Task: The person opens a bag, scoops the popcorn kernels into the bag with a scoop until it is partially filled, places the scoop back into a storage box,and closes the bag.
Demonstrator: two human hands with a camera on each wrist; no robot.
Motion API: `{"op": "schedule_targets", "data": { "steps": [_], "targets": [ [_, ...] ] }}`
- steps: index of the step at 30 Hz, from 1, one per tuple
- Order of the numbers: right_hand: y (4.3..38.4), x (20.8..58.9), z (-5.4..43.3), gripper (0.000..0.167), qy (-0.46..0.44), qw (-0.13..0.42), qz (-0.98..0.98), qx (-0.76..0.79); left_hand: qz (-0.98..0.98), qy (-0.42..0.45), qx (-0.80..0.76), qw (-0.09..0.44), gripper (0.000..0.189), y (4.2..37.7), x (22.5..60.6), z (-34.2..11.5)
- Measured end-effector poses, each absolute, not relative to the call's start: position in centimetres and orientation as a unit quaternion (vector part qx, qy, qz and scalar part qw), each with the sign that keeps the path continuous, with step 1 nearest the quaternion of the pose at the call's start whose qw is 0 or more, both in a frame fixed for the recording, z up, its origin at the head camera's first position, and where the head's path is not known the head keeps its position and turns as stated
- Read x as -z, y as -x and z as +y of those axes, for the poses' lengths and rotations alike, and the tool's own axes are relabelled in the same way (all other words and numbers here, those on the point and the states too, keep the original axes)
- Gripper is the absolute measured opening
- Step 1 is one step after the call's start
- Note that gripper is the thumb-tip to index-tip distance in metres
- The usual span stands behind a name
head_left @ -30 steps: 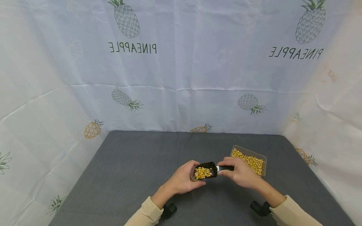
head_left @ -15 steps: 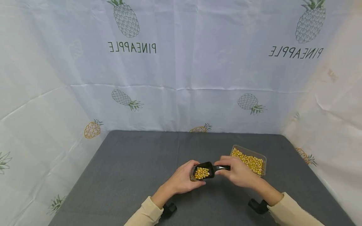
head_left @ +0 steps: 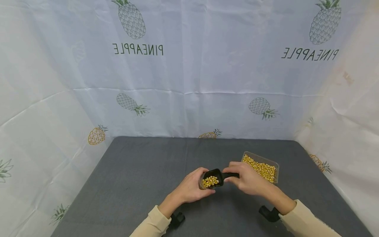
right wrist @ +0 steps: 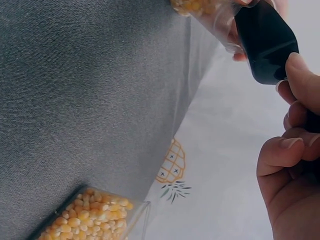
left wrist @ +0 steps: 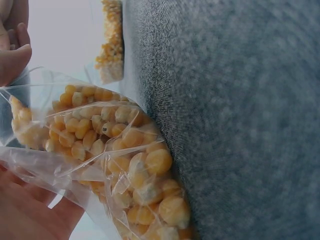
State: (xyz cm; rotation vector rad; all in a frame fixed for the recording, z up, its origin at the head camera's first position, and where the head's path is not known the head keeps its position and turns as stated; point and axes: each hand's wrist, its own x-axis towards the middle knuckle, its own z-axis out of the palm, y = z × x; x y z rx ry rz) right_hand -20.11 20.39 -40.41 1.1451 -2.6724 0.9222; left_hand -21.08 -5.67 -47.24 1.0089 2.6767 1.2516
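Note:
My left hand (head_left: 189, 187) grips the mouth of a clear plastic bag (left wrist: 135, 145), which is bulging with yellow corn kernels in the left wrist view. From the right, my right hand (head_left: 247, 179) holds a black scoop (head_left: 219, 179) by its handle. Corn kernels (head_left: 210, 181) lie in the scoop's bowl, whose front end sits at the bag's mouth between my left thumb and fingers. The right wrist view shows the dark underside of the scoop (right wrist: 267, 45). How far the scoop reaches into the bag is hard to tell.
A clear rectangular container (head_left: 277, 169) of corn kernels stands behind my right hand, towards the table's right side. The grey cloth-covered table (head_left: 142, 171) ends at a white pineapple-print curtain (head_left: 183, 113) at the back and sides.
My right hand and the scoop have shifted slightly left and away from me, towards the bag. Kernels in the scoop have slid towards its front and look fewer. The left hand stays put.

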Motion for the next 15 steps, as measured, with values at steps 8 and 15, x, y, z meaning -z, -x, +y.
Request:
{"op": "schedule_targets", "data": {
  "steps": [8,15],
  "targets": [
    [20.09,39.97,20.30,0.021,-0.379,0.045,-0.879,-0.287,0.860,-0.319,-0.398,0.012,0.065,21.05,47.14,-5.66],
    [20.00,39.42,20.10,0.021,-0.380,0.043,-0.882,-0.276,0.856,-0.325,-0.401,0.011,0.063,21.11,47.17,-5.75]
  ]
}}
